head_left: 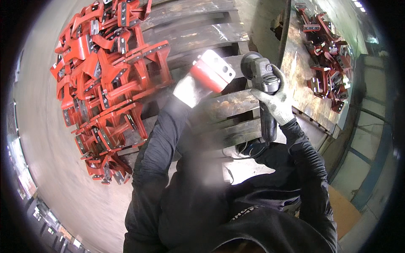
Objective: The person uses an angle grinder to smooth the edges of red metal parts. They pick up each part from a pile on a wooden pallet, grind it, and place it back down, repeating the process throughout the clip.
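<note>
A red-painted metal bracket with a pale, holed end face (214, 71) is held above the middle of the slatted wooden pallet (190, 39) by the gloved left hand (187, 91), closed around its near end, fingers mostly hidden, seemingly to leave that face clear. The gloved right hand (279, 100) wraps firmly around a black angle grinder (269, 78), apparently for steady control, its disc (248, 65) apart from the bracket. Red metal brackets (101, 80) heap along the pallet's left edge, others (331, 63) line the worn wooden surface's (300, 82) right edge, and grey floor (40, 99) spreads leftward.

Black sleeves (154, 145) meet whitish gloves (185, 93) on each hand (277, 100).
</note>
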Tool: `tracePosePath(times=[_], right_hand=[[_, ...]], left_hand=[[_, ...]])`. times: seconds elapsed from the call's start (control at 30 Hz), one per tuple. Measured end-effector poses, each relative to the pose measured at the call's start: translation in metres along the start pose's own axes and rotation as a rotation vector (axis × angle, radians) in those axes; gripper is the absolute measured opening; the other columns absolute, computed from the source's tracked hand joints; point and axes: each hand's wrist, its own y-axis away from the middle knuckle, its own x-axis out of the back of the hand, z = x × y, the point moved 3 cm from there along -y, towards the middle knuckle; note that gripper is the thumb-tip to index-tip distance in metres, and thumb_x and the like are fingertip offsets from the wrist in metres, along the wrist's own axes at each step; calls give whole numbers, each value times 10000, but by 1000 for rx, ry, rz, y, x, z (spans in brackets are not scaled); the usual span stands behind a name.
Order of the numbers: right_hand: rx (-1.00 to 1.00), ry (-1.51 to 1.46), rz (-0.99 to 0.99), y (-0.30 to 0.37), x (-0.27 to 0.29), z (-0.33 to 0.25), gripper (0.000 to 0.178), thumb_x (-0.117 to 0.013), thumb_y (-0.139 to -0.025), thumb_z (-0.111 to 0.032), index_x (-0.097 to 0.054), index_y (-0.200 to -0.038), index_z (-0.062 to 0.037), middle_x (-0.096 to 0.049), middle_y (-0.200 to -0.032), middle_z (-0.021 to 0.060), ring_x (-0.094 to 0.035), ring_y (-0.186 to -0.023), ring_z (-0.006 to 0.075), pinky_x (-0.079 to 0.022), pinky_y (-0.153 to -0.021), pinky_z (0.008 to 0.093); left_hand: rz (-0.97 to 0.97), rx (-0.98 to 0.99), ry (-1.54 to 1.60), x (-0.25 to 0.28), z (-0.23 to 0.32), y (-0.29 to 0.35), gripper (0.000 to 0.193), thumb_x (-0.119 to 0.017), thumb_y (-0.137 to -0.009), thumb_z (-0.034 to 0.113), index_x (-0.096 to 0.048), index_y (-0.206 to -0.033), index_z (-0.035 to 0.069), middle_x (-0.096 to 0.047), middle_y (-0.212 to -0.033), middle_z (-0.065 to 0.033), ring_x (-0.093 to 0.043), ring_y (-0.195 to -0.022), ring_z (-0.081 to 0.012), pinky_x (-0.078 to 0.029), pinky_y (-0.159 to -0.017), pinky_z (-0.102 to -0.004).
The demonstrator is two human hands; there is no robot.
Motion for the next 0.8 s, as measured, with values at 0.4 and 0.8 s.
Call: tracePosePath(times=[0.4,0.8], right_hand=[[-123,102,-92,-16,-6,24,958,-918,-657,-287,-438,-1445,-26,-593,-1314,210,-622,-1159,282,-529,-969,374],[174,333,-394,-124,-110,41,740,-786,-779,-396,-512,-1383,-67,-636,-1273,231,-628,-1175,370,-514,-981,404]], left_hand=[[274,-775,-1550,-7,20,-51,815,-721,-864,345,-333,-1455,-58,-653,-1171,-304,-645,-1105,-437,-533,-916,-460],[150,-820,-1960,2,25,-41,706,-646,-915,397,-389,-1402,-45,-653,-1144,-300,-676,-976,-452,-550,-852,-491]])
